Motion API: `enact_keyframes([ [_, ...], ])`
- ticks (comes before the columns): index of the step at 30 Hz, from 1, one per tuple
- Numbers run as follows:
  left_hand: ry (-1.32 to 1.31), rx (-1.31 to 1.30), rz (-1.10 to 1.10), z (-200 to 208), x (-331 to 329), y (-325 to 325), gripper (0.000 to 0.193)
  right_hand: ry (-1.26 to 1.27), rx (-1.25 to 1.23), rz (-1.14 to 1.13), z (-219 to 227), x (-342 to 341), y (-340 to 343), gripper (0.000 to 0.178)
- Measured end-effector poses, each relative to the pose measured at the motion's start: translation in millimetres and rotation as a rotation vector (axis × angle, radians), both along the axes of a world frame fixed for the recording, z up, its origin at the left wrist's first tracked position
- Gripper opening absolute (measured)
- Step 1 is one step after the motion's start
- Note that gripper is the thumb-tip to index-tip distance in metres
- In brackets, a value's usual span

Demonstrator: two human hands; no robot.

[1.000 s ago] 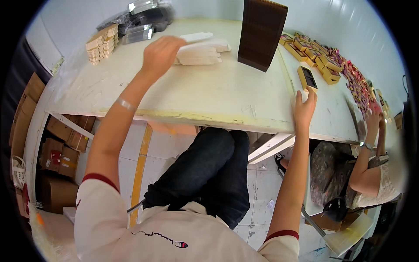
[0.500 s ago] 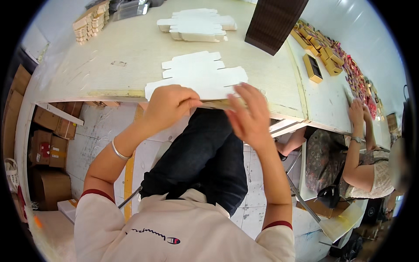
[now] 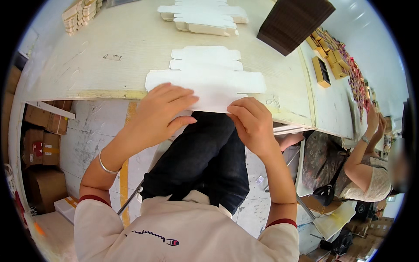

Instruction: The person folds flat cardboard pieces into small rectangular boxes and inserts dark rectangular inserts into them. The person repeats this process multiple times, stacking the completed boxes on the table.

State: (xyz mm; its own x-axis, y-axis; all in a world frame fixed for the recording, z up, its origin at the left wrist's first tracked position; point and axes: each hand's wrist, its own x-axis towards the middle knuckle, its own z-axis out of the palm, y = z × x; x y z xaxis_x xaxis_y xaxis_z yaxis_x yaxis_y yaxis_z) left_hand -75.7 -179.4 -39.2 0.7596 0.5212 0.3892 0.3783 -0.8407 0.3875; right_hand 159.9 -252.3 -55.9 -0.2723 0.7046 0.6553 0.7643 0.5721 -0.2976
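A flat white box blank (image 3: 209,78) with notched flaps lies at the table's front edge, its near end jutting slightly over my lap. My left hand (image 3: 163,109) rests on its near left part, fingers stretched out and thumb apart. At the near right corner, my right hand (image 3: 253,122) pinches the blank's edge between thumb and fingers. Farther back lies a stack of similar white box blanks (image 3: 205,17).
A tall dark brown box (image 3: 294,24) stands at the back right. Stacked small pale pieces (image 3: 80,16) sit at the far left. Gold boxes (image 3: 321,72) line the right-hand table, where a co-worker (image 3: 366,170) sits. Cardboard boxes (image 3: 43,148) fill the space below left.
My right hand has come down from above the blank and now pinches its near right corner. My left hand has opened from a pinch and lies spread. The blank has turned straighter.
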Motion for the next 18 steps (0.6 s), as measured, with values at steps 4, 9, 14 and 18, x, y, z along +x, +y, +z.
enact_keyframes([
  [4, -0.333, 0.368, 0.166, -5, -6, -4, 0.044, 0.081, 0.107, -0.003, 13, -2, 5, 0.023],
  [9, -0.708, 0.384, 0.286, -20, -15, -27, 0.035, 0.158, 0.424, -0.004, 73, -13, 53, 0.019],
  [14, -0.698, 0.209, 0.19, -20, 4, -72, 0.029, 0.118, 0.505, 0.009, 83, -47, 149, 0.021],
  [18, -0.743, 0.221, 0.095, 11, -2, -85, 0.026, -0.322, 0.436, -0.253, 52, -41, 216, 0.021],
])
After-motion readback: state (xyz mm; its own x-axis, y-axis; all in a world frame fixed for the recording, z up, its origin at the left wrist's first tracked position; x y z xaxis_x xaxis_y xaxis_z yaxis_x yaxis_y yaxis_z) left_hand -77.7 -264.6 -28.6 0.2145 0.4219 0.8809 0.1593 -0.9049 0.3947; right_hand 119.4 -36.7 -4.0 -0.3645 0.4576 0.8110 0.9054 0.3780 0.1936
